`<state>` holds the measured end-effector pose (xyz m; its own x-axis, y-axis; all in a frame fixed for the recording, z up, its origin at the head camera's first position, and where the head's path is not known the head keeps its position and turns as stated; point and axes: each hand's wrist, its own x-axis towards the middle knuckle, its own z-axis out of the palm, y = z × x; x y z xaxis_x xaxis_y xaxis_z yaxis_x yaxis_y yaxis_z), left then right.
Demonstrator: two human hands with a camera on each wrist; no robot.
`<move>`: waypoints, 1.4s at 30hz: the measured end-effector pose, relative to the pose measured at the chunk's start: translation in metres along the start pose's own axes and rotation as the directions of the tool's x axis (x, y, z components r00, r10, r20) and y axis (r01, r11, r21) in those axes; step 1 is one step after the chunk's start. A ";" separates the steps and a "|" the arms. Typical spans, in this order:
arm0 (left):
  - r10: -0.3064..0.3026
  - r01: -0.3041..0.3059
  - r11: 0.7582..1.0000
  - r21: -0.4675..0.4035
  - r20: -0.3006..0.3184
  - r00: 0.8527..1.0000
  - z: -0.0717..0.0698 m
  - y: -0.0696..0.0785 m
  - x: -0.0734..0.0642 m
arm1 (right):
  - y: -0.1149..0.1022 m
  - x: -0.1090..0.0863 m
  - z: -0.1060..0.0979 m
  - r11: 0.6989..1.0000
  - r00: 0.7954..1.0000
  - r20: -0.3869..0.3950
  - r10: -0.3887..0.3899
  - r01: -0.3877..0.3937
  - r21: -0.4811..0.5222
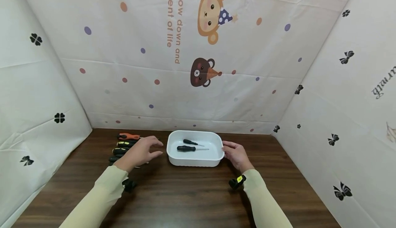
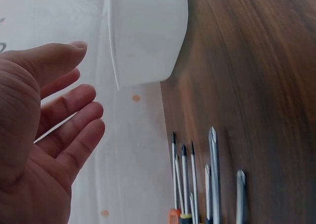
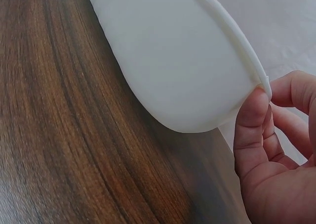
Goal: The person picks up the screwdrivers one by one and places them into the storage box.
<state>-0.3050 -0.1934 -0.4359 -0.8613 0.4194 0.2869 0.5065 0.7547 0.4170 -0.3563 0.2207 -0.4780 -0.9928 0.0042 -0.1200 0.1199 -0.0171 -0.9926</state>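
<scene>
The tray (image 1: 195, 162) holds two screwdrivers (image 1: 186, 148); other screwdrivers (image 1: 125, 144), apparently aligned, lie left.

White tray (image 1: 195, 162); black screwdriver handles (image 1: 186, 148) inside; brown grained table (image 1: 185, 197); dotted white backdrop (image 1: 263, 49).

On the back sheet (image 1: 167, 71), brown lettering stands sideways and runs downward in two lines, both cut by the upper edge: the right line (image 1: 179, 27) reads "slow down and", the left line (image 1: 169, 16) "oment of life". On the right sheet (image 1: 349, 94), slanting dark lettering (image 1: 383, 84) is cut by the picture's edge and cannot be read surely.
</scene>
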 end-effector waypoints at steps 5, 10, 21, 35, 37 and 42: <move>-0.017 0.017 1.000 -0.005 -0.013 1.000 -0.003 -0.006 -0.016 | 0.000 -0.001 0.002 1.000 1.000 -0.007 -0.003 0.003 0.001; -0.009 0.009 1.000 0.002 -0.018 1.000 0.001 -0.010 -0.034 | 0.002 0.000 0.002 1.000 1.000 -0.004 -0.008 0.008 0.006; 0.011 -0.006 0.999 0.040 -0.132 0.991 0.002 -0.018 -0.067 | 0.003 -0.001 0.002 1.000 1.000 -0.005 -0.023 0.023 0.018; -0.027 0.044 0.995 0.092 -0.188 0.982 -0.017 -0.044 -0.092 | 0.002 -0.001 0.002 1.000 1.000 -0.005 -0.026 0.026 0.015; -0.048 0.064 0.995 0.082 -0.185 0.982 -0.019 -0.048 -0.096 | 0.002 -0.002 0.002 1.000 1.000 -0.006 -0.022 0.022 0.021; -0.085 0.099 0.992 0.078 -0.171 0.982 -0.024 -0.056 -0.103 | 0.000 -0.003 0.002 1.000 1.000 -0.014 -0.010 0.010 0.013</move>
<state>-0.2438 -0.2912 -0.4680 -0.8811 0.2613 0.3942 0.4139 0.8294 0.3753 -0.3533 0.2187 -0.4772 -0.9938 0.0180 -0.1100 0.1094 -0.0302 -0.9935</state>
